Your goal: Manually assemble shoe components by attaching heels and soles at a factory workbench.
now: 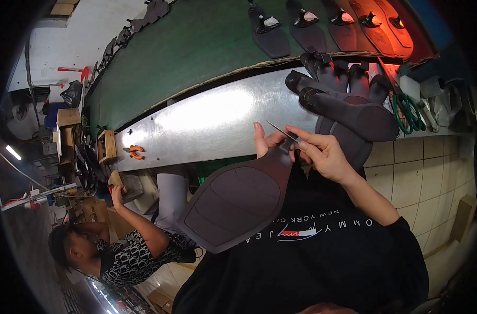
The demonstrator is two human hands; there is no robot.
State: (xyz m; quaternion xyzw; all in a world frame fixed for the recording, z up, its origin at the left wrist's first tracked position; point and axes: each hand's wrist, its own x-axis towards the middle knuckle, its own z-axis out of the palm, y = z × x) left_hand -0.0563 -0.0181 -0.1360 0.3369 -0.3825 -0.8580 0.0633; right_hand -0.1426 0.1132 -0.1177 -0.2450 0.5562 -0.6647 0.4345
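A dark shoe sole with a wide, rounded, line-marked forepart is held out in front of my black shirt. My left hand grips it at the narrow end, thumb raised and fingers partly hidden behind it. My right hand pinches a thin, pointed metal tool over that same narrow end. Whether the tool touches the sole cannot be made out. Several similar dark soles with black straps lie heaped on the metal bench, just beyond my right hand.
The shiny metal bench runs along a green conveyor belt carrying strapped soles, some under red light. Orange-handled pliers and a wooden box lie at left, green-handled scissors at right. A co-worker sits at left.
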